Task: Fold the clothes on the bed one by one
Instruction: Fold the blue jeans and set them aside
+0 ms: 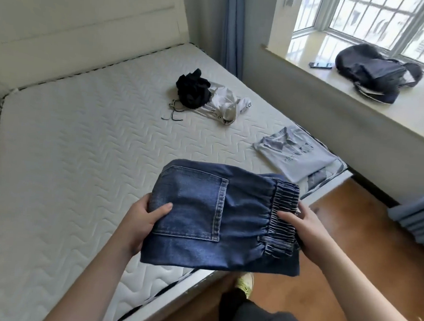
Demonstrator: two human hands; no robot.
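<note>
A folded pair of dark blue jeans [217, 218], back pocket up and elastic waistband to the right, is held above the near edge of the bed [68, 150]. My left hand [142, 220] grips its left side, thumb on top. My right hand [306, 232] grips the waistband side, thumb on the elastic. A folded light grey shirt [296, 153] lies flat at the bed's right edge. Further back lie a crumpled black garment [192, 88] with loose drawstrings and a crumpled white garment [227, 106] touching it.
A wide window ledge [361, 95] on the right carries a dark backpack [377, 71] and a phone [320, 65]. Wooden floor [352, 220] lies to the right of the bed. My leg and a yellow-green shoe [245, 283] show below the jeans.
</note>
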